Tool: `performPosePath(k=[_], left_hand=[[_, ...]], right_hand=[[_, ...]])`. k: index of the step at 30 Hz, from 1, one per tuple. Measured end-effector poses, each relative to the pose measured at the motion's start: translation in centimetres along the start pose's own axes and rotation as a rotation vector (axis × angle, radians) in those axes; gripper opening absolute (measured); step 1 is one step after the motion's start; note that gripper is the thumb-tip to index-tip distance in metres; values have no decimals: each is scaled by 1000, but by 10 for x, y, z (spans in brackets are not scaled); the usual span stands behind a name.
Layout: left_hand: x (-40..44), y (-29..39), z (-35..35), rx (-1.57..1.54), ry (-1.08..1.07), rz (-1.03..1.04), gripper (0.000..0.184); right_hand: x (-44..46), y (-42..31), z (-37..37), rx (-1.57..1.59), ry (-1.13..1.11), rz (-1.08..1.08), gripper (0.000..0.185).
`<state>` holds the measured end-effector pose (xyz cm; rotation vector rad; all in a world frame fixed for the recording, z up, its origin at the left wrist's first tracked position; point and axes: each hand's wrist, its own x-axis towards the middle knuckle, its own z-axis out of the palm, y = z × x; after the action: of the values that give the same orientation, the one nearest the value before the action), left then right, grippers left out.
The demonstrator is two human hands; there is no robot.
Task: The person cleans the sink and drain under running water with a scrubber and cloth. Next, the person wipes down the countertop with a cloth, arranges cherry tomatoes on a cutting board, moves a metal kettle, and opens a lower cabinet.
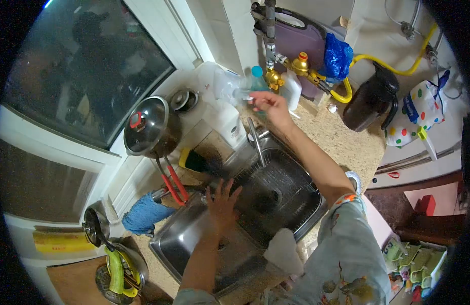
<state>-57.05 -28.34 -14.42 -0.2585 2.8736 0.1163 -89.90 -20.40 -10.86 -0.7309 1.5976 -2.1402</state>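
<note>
Over the left edge of the sink [316, 216], my left hand [223, 206] is open with fingers spread, holding nothing. My right hand [272, 108] reaches past the faucet [256, 141], with thumb and fingers pinched on a small whitish translucent thing [243, 95] whose kind I cannot make out. Just behind it are a clear plastic bag [222, 84] and a bottle with a blue cap [256, 72]. Below the pinched fingers stands a white container [230, 127]. A yellow and dark sponge [193, 160] lies beyond my left hand.
A lidded pot with red handles [152, 127] stands by the window. A blue cloth [146, 212] hangs left of the sink. A white cloth [284, 251] lies over the sink's near edge. A dark jug [371, 99] and brass gas valves [301, 64] are at the right.
</note>
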Motion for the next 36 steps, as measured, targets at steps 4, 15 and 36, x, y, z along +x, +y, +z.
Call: performPosePath(k=[4, 15, 36], left_hand=[[-3, -3, 4, -18, 96, 48, 89], [-38, 52, -81, -1682, 360, 23, 52], [-206, 6, -95, -2579, 638, 276, 17]], right_hand=[[-35, -41, -14, 140, 9, -28, 19], [-174, -154, 41, 224, -249, 59, 17], [-344, -162, 193, -27, -59, 276, 22]])
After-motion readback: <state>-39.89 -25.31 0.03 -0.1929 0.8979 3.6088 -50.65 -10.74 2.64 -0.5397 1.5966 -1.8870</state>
